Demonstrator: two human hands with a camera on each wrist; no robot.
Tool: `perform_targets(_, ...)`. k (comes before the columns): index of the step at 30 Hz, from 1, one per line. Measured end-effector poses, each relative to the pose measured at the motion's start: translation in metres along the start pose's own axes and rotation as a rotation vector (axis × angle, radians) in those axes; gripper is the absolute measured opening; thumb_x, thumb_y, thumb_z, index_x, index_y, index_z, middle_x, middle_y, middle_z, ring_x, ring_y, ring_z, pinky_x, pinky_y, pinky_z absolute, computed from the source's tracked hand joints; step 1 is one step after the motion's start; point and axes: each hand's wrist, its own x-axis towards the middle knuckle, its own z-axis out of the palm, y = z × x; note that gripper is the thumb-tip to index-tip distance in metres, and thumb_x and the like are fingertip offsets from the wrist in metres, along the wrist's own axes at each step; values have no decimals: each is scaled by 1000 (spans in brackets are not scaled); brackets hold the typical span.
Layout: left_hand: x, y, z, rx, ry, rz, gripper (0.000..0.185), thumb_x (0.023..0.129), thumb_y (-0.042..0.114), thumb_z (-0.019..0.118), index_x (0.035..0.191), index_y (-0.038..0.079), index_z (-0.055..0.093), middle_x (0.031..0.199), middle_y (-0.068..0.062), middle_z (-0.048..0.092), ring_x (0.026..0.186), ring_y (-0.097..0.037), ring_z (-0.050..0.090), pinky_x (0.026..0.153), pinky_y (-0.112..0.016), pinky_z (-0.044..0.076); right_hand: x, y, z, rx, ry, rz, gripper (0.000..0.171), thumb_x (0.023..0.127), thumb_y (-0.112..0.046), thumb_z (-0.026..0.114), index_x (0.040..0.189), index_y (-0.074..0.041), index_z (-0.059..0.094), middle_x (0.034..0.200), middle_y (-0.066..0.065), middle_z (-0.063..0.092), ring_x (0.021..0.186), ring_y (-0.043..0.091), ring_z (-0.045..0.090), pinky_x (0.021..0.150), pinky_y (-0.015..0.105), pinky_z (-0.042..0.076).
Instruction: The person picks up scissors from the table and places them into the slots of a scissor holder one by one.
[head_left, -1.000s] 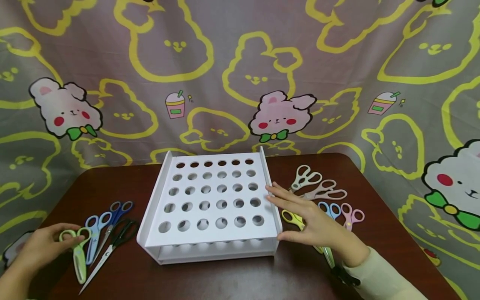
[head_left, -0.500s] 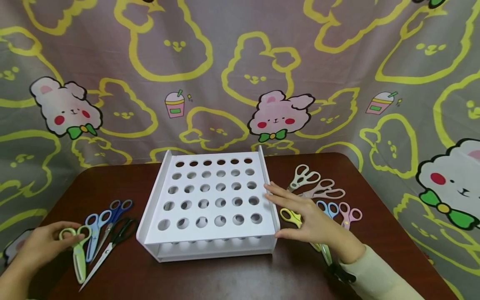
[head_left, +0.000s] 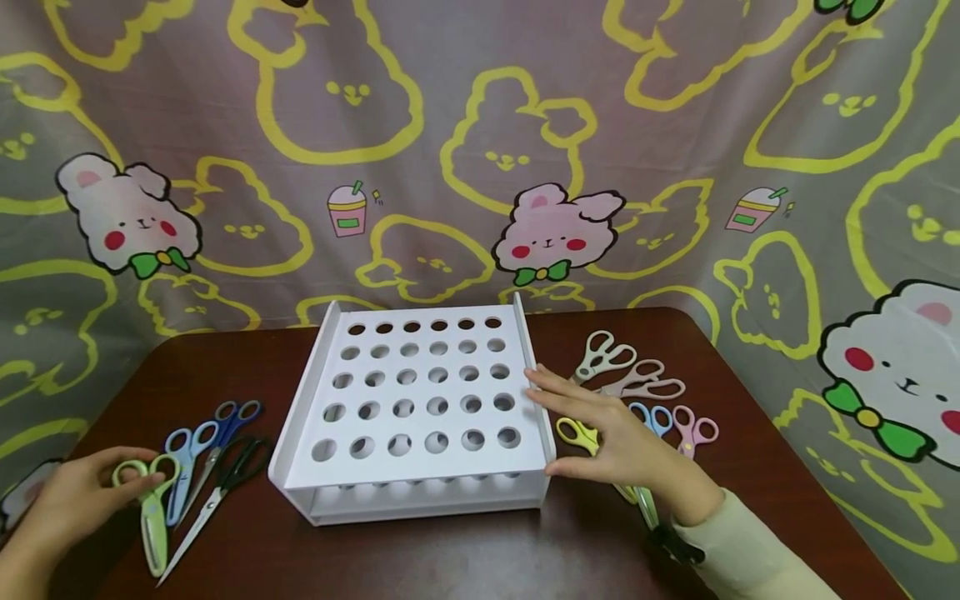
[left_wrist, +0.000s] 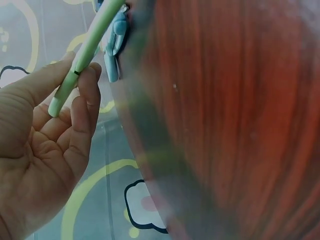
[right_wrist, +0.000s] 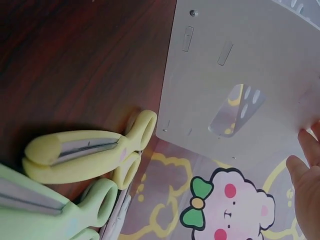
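Scissors, light green: light, stiff, slick plastic; left hand pinches handle loops, likely best hold. Right hand, fingers spread, touches white rack.

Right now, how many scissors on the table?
9 visible. Left: light green pair gripped by the left hand, two blue, one black. Right of the white rack: sage, beige, blue, pink, yellow. The right hand may hide more.

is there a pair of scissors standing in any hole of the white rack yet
No, every hole of the white rack shows empty in the head view, and the scissors all lie on the table beside it.
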Motion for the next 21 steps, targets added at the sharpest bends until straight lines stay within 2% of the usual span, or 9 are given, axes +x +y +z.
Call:
perform_targets(10,-5,7,1,2,58,18,43,93,32,70,112,-6,65,74,3,54,57,-7,37,56,-25,28,1,1,-1,-20,-2,-16,77,79,-40,83,141,-5,55,153,14,46,146,24,38,116,20,31)
perform_targets(21,-9,19,0,-1,81,25,43,94,32,68,116,-5,63,78,-1,60,54,-10,36,55,-26,26,2,1,0,-37,4,-45,75,81,-41,81,141,-4,55,153,14,46,145,25,39,116,19,31)
